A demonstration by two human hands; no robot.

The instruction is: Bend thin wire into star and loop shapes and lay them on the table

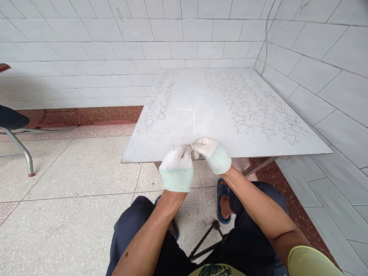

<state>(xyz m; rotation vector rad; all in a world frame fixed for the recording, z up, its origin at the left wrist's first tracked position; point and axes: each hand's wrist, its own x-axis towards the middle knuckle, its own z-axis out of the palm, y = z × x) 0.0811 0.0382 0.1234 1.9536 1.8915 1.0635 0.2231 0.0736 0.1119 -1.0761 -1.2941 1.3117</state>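
My left hand (178, 163) and my right hand (209, 150), both in white knit gloves with pale green cuffs, meet fingertip to fingertip over the front edge of a white tabletop (212, 111). Each is closed in a pinch. Whatever sits between the fingertips is too small and hidden to make out. To the right on the tabletop lie rows of thin wire star shapes (243, 127), some overlapping. Wire figure-eight loops (161, 112) run in two columns along the left side.
White tiled walls (166, 30) border the table behind and on the right. A thin cable (266, 38) hangs in the corner. At left stands a chair's metal leg (27, 153). Below, a folding stool frame (205, 239) shows between my legs, near a blue slipper (220, 207).
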